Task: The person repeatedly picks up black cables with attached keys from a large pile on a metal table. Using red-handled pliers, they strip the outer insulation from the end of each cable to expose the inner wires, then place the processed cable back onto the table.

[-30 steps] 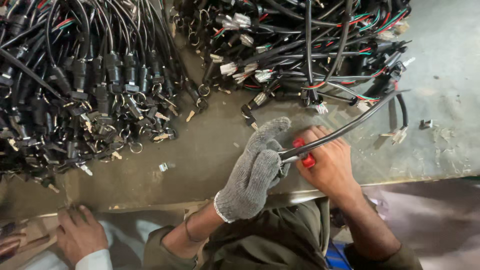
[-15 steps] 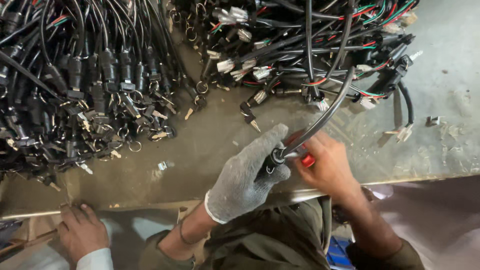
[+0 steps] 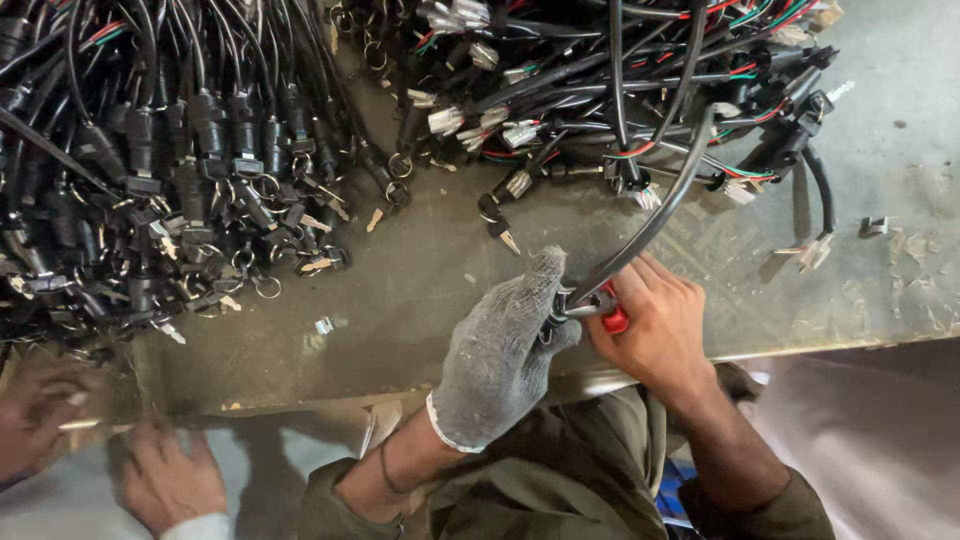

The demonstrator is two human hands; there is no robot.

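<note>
My left hand [image 3: 505,355], in a grey knit glove, grips the near end of a black sheathed cable [image 3: 660,205] close to the table's front edge. My bare right hand [image 3: 655,325] is closed around a red-handled tool [image 3: 612,312] whose metal tip meets the cable end between both hands. The cable arcs up and away into a tangle of black wiring harnesses [image 3: 620,90] with white connectors and red and green wires.
A second dense pile of black harnesses with keys and rings [image 3: 170,170] covers the left of the grey metal table [image 3: 420,290]. Another person's hands [image 3: 160,470] rest at the lower left below the table edge. Small scraps [image 3: 875,228] lie at right.
Both hands have shifted slightly left and toward me with the cable end, and the cable now arcs more steeply upward. The other person's hands at lower left have moved a little.
</note>
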